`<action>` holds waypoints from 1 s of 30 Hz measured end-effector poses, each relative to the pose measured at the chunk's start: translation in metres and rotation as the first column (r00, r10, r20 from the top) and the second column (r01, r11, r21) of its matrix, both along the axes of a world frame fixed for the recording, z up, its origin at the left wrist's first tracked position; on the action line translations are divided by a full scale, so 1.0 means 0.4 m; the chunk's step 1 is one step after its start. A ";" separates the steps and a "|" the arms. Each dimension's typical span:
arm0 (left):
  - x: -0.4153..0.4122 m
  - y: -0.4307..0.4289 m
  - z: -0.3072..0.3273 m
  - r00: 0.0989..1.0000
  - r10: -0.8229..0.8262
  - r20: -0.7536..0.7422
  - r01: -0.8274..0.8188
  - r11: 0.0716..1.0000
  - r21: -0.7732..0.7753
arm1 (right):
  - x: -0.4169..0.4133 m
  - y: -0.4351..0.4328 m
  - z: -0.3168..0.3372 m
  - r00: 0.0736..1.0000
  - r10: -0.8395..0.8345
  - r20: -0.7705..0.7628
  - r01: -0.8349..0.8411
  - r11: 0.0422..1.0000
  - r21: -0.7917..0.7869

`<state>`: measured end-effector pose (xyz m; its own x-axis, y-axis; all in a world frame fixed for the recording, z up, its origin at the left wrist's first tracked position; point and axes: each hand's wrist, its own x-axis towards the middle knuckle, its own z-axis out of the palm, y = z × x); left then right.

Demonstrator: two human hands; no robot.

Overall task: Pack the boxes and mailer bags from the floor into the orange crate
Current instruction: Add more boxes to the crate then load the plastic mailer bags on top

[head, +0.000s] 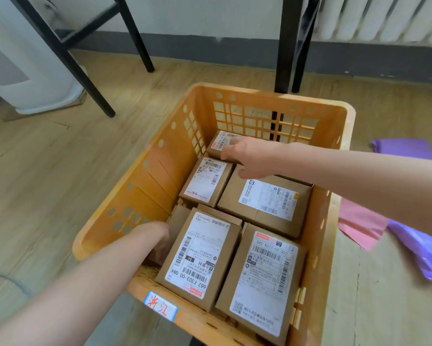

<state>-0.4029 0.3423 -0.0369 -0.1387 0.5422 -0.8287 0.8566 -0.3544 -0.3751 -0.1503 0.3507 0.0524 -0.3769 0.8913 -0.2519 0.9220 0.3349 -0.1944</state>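
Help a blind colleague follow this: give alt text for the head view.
Two hands reach into an orange crate of labelled cardboard boxes: the right hand touches the far box, the left hand dips into the near-left corner. Purple and pink mailer bags lie on the floor beside it.

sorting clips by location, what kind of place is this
Likely a small parcel-sorting corner of an office-type room: shipping-labelled cardboard boxes packed in a tagged orange crate, purple mailer bags lying on the floor, and a white radiator on the wall behind.
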 end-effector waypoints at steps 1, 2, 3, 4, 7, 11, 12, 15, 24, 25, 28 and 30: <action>0.004 0.001 0.002 1.000 -0.008 -0.002 0.008 1.000 0.003 | 0.006 -0.012 0.004 1.000 0.009 0.011 -0.009 1.000 -0.009; 0.010 0.000 0.012 1.000 -0.021 -0.002 0.021 1.000 0.020 | 0.012 -0.024 0.010 1.000 0.018 0.022 -0.017 1.000 -0.013; 0.019 0.000 0.021 0.999 -0.033 0.007 0.033 0.999 0.039 | 0.018 -0.036 0.016 0.999 0.024 0.033 -0.024 1.000 -0.013; 0.030 0.002 0.035 0.999 -0.042 0.019 0.041 0.998 0.052 | 0.024 -0.047 0.025 0.998 0.032 0.046 -0.031 0.999 -0.008; 0.065 0.021 0.098 0.998 -0.051 0.034 0.046 0.991 0.122 | 0.043 -0.075 0.071 0.997 0.049 0.060 -0.053 0.997 0.051; 0.141 0.041 0.234 0.972 -0.205 0.111 0.154 0.922 0.355 | 0.083 -0.131 0.159 1.000 0.016 0.009 -0.017 0.989 0.147; 0.168 0.042 0.273 0.956 -0.254 0.149 0.168 0.884 0.437 | 0.097 -0.155 0.180 1.000 -0.001 -0.014 0.004 0.985 0.172; 0.288 0.018 0.378 0.846 -0.452 0.283 0.183 0.745 0.642 | 0.158 -0.247 0.220 0.988 -0.106 -0.115 0.130 0.965 0.226; 0.777 -0.269 0.564 0.254 -0.850 0.462 0.267 0.521 0.811 | 0.482 -0.580 0.191 0.779 -0.474 -0.409 0.599 0.755 0.267; 0.834 -0.303 0.556 0.226 -0.855 0.467 0.291 0.517 0.805 | 0.519 -0.630 0.167 0.752 -0.509 -0.419 0.634 0.732 0.249; 0.991 -0.411 0.509 0.197 -0.864 0.463 0.385 0.502 0.774 | 0.623 -0.777 0.092 0.669 -0.623 -0.405 0.725 0.667 0.172; 1.075 -0.487 0.466 0.177 -0.875 0.450 0.469 0.477 0.743 | 0.683 -0.865 0.051 0.606 -0.693 -0.390 0.781 0.612 0.125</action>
<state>0.0269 0.1473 0.1495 0.9468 0.3141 -0.0698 0.3100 -0.9486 -0.0638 0.1229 0.0047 0.0727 0.4295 0.9026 0.0285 0.7904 -0.3604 -0.4953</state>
